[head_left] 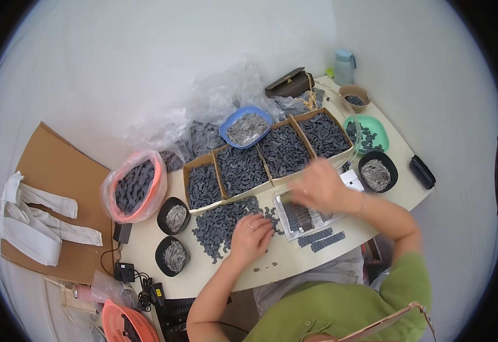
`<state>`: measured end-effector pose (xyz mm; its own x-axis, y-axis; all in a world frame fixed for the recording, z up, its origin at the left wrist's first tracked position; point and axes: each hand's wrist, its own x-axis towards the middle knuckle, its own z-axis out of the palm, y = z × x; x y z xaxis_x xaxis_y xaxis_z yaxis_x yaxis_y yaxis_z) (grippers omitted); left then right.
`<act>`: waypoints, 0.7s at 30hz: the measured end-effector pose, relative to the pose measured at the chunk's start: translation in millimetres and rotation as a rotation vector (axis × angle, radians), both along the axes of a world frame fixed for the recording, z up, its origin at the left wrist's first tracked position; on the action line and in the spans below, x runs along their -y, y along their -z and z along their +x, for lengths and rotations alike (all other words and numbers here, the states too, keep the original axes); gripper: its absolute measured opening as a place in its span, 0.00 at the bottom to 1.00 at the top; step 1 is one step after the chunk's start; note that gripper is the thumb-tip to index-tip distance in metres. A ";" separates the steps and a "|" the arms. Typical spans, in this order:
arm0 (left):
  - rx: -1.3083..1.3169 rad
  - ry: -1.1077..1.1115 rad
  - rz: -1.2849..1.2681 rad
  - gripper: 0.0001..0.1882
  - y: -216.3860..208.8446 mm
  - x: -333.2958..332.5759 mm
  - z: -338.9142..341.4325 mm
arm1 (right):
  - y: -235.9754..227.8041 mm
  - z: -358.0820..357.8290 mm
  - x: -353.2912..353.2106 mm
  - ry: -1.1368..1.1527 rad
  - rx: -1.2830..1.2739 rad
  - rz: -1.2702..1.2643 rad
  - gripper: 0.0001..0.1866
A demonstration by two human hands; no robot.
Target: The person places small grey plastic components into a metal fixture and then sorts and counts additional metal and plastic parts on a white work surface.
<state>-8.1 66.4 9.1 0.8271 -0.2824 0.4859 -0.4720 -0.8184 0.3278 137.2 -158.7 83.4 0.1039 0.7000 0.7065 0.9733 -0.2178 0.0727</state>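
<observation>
My left hand (252,237) rests at the right side of a loose pile of small dark grey pieces (217,228), fingers curled together. Whatever may be between its fingertips is too small to make out. Motion smears my right hand (320,185), which is above a white-rimmed rectangular tray (281,215) and close to the front of a divided cardboard box. Its fingers are too blurred to read. Brown and silvery strips show inside the tray, partly covered by that hand. Two dark strips of joined pieces (328,240) lie in front of the tray.
The divided cardboard box (266,185) holds dark pieces. Black bowls (160,263) (394,181) and a blue basin (222,130) hold thin metal pins. A pink basket (162,188) stands left; a green dish (383,134), a black case (422,172) and a bottle (344,68) stand right.
</observation>
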 end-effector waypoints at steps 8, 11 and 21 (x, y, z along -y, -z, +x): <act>-0.007 -0.140 0.182 0.16 -6.6 14.5 -2.9 | 50.8 -82.7 38.5 -0.076 0.029 -0.199 0.15; 0.000 -0.185 0.121 0.16 -17.2 14.0 2.9 | 50.6 -88.9 36.8 -0.065 0.070 -0.261 0.16; 0.017 -0.159 0.059 0.12 -17.1 11.2 -3.0 | 52.3 -72.4 35.3 -0.148 0.078 -0.161 0.15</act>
